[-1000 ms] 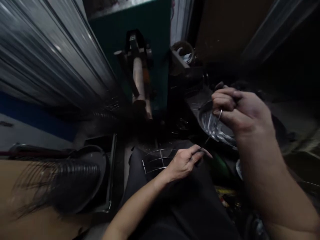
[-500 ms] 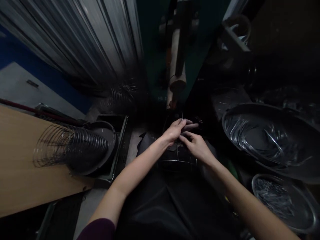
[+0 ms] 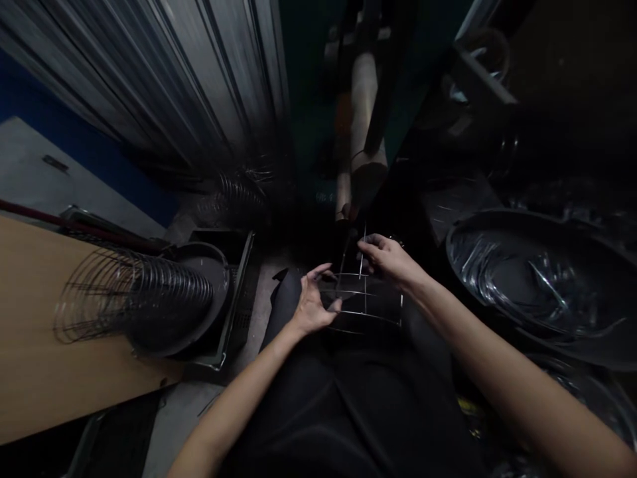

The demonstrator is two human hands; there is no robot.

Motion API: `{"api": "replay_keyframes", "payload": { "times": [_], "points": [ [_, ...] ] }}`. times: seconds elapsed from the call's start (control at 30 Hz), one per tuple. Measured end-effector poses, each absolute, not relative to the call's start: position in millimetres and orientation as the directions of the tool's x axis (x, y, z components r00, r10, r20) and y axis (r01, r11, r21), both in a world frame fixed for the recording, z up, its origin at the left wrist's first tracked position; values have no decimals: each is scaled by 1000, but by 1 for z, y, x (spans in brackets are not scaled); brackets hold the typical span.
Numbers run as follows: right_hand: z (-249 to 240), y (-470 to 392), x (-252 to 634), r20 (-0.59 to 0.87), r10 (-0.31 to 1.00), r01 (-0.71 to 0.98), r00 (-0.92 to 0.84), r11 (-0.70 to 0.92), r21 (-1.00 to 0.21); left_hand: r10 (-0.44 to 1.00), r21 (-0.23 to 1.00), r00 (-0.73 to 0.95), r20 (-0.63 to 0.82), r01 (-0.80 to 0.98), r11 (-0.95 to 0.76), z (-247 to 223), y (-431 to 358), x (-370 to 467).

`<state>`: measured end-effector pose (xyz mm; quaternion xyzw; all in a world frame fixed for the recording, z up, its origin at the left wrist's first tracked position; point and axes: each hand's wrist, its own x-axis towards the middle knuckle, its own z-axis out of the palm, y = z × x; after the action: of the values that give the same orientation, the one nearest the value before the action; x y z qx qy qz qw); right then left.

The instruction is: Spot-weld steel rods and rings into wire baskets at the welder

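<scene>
A wire frame (image 3: 365,313), made of several thin curved metal wires joined by short cross wires, sits above my dark-covered lap. My left hand (image 3: 314,302) grips its left side, the thumb and fingers set apart around the curved wires. Between the thumb and fingertips of my right hand (image 3: 388,255) is a thin straight metal wire (image 3: 361,265), held roughly upright over the frame's far edge. Directly beyond the hands is a machine with a thick pale cylinder (image 3: 365,93) pointing down toward them. Darkness hides the contact between wire and frame.
At left, a stack of wire rings (image 3: 169,285) leans across a round dark basin (image 3: 219,265) in a crate (image 3: 239,292). To my right, a large dark basin (image 3: 527,216) holds shiny wire pieces. A wooden board (image 3: 30,372) lies at far left.
My hands have parted. The left has moved down and left to the frame's side; the right has risen slightly with the straight wire. More of the frame shows now.
</scene>
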<state>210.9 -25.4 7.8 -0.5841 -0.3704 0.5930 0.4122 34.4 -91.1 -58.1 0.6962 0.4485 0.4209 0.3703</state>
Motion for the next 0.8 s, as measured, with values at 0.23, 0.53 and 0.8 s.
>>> {"api": "replay_keyframes", "payload": {
  "times": [0.23, 0.53, 0.8],
  "points": [
    [32, 11, 214, -234, 972, -156, 27, -227, -961, 828, 797, 340, 447, 269, -541, -33, -36, 27],
    [30, 30, 207, -179, 983, -125, 24, -175, -977, 778, 794, 336, 531, 123, -595, -31, -9, 29],
    [37, 38, 207, -139, 989, -82, 43, -135, -987, 782, 802, 327, 531, 102, -588, -24, 2, 30]
  ]
}}
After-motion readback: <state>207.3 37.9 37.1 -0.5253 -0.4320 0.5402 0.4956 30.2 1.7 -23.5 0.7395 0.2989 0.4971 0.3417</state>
